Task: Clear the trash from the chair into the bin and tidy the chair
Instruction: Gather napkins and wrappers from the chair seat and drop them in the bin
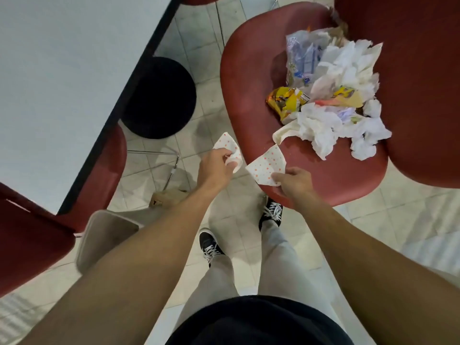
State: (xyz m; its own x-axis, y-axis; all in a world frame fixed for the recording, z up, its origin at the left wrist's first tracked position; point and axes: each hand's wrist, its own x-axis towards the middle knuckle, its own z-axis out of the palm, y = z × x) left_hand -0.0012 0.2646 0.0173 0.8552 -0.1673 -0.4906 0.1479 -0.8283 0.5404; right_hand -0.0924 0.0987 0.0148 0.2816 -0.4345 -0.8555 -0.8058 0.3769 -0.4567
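We stand at the front edge of the red chair (249, 100), and each of our hands is already full: the left hand (216, 165) has its grip clamped on a crumpled dotted napkin (227, 145), and the right hand (295, 181) pinches a flatter dotted napkin (266, 163) by its near corner, the sheet fanning up toward 11 o'clock from the fingers. The relation that matters now is where the bin (159, 98) lies from those two grips. It is the black round bin on the floor under the edge of the white worktop (74, 70), and it sits at about 10 o'clock from the left hand, near, with bare tile between. From the right hand it lies further off in the same direction, across the left hand. So the left hand is plainly the nearer one, and we judge that it should drop first, the right following over the same line. The rest of the trash (331, 100), white tissues, a yellow wrapper and a clear bag, is heaped on the seat toward the backrest, at about 1 o'clock from the right hand and well apart from it. The heap's long axis runs from 12 to 6 o'clock. A beige container (104, 235) stands on the floor at 7 o'clock from the left hand; we cannot tell what it is.
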